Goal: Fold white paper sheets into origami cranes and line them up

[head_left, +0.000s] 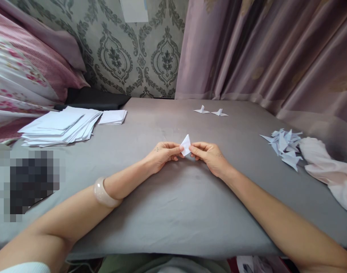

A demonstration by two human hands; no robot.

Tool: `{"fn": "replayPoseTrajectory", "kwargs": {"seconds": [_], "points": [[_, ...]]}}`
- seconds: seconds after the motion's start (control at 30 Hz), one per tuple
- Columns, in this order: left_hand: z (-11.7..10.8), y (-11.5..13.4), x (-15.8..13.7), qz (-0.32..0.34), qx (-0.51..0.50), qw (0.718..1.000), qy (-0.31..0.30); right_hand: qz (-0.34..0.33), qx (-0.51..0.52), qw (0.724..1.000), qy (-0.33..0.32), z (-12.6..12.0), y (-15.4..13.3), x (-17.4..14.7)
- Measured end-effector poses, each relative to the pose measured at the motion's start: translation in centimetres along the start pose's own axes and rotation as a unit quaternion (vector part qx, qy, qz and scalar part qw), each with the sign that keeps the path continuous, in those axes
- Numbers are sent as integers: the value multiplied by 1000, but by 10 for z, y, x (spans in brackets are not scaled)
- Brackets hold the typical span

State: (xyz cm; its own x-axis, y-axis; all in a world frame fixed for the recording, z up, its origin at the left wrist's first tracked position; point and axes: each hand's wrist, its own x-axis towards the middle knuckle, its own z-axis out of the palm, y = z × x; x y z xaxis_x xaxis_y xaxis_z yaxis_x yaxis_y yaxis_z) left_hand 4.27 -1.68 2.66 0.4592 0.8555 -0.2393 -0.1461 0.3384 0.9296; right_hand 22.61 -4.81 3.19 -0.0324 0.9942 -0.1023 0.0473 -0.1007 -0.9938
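Note:
A small white piece of folded paper, kite-shaped with its point upward, is held between my two hands above the middle of the grey-covered table. My left hand pinches its left corner between thumb and fingers. On the other side, my right hand grips the right corner the same way. Both hands are closed, and their fingertips behind the paper are partly hidden. A pale bangle circles my left forearm.
Stacked white paper sheets lie at the left, beside a smaller stack of paper. Two folded paper birds stand at the back. At right is a heap of folded paper birds, touching or near a pale pink cloth.

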Motion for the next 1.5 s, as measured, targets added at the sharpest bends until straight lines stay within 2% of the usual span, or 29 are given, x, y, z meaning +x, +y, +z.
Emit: {"fn": "replayPoseTrajectory", "kwargs": {"seconds": [0.13,0.33,0.43,0.5,0.53,0.6,0.63,0.73,0.8,0.87,0.93,1.07,1.27,1.5], "points": [[1,0,0,-7,-3,1000,11,-10,11,1000,13,0,1,1],[1,-2,1,12,26,999,22,-36,-25,999,8,1,4,2],[0,-4,3,51,87,994,32,-62,-45,997,-1,4,10,6],[-4,-6,7,109,177,977,38,-86,-45,995,3,5,15,10],[-6,-7,9,150,234,960,40,-101,-44,994,6,6,18,12],[-13,-9,15,234,356,904,40,-138,-58,989,13,7,23,17],[-17,-10,18,272,414,867,54,-157,-72,985,16,7,25,19],[-25,-13,25,370,542,753,43,-210,-131,968,41,8,29,21],[-28,-15,27,391,582,711,48,-250,-211,943,67,8,30,19],[-29,-16,28,398,601,691,53,-278,-287,913,80,9,31,18],[-28,-17,27,394,609,687,47,-286,-318,900,83,10,31,16],[-29,-18,30,366,602,709,33,-279,-358,888,76,11,31,14],[-40,-23,41,349,573,736,88,-255,-401,872,116,13,27,5],[-43,-25,44,349,573,730,128,-250,-421,863,128,14,26,2]]}}
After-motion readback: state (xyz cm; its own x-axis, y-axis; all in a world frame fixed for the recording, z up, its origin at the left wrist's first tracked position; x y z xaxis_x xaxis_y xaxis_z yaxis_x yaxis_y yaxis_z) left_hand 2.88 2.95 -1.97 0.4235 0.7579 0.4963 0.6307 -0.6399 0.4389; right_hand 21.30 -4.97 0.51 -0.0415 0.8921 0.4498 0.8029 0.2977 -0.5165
